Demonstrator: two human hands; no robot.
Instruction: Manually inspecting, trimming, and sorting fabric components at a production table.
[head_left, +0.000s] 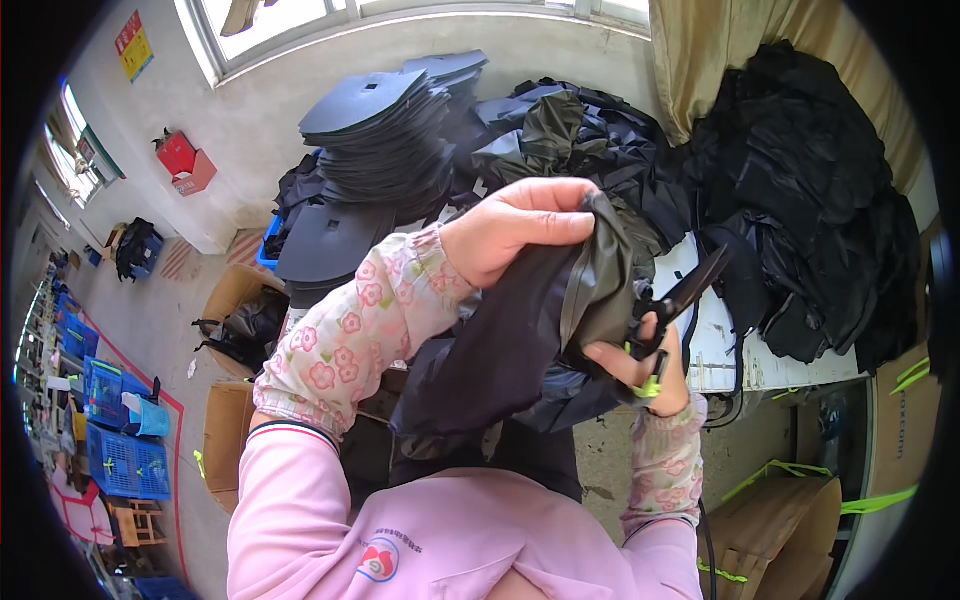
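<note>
My left hand [520, 228] is raised, thumb and fingers pinching the upper edge of a dark fabric piece [495, 335]. The cloth hangs down in front of my body, its olive-grey side folded outward near the pinch. Lower and to the right, my right hand [660, 375] has its fingers in the dark handles of a pair of scissors [695, 283]. The blades point up and right, away from the cloth. My right thumb lies at the fabric's right edge; whether it presses the cloth, I cannot tell.
A white table [705, 365] is ahead. Stacked dark curved panels [375, 150] stand at the back left, with crumpled dark fabric [560, 135] beside them. A tall black fabric heap [810, 200] fills the right. Cardboard boxes [775, 530] stand low on both sides.
</note>
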